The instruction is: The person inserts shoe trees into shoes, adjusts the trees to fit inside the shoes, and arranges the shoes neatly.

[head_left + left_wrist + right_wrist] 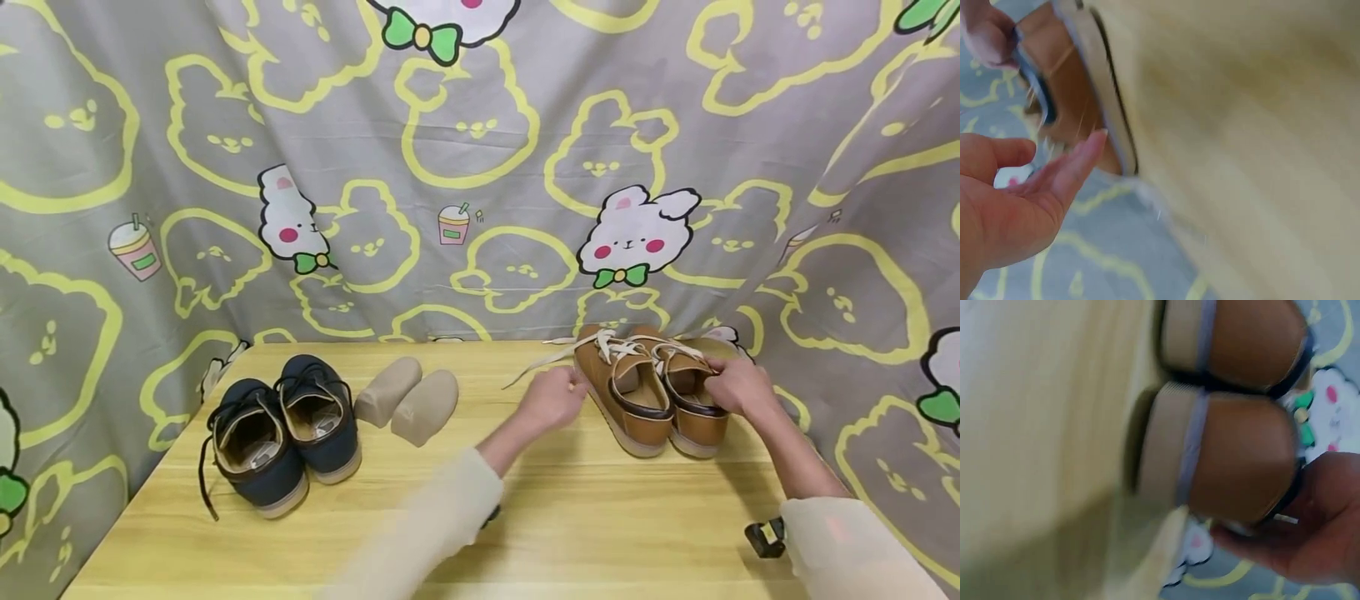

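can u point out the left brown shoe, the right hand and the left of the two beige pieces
Left brown shoe point(609, 398): head view, on its outer side
Right hand point(738, 387): head view, on its back
Left beige piece point(388, 392): head view, on its top

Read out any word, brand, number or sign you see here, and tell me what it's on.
No text can be read.
Navy shoes: pale insole marks, too small to make out.
Brown shoes: no readable lettering.
Curtain: cartoon prints, no legible words.
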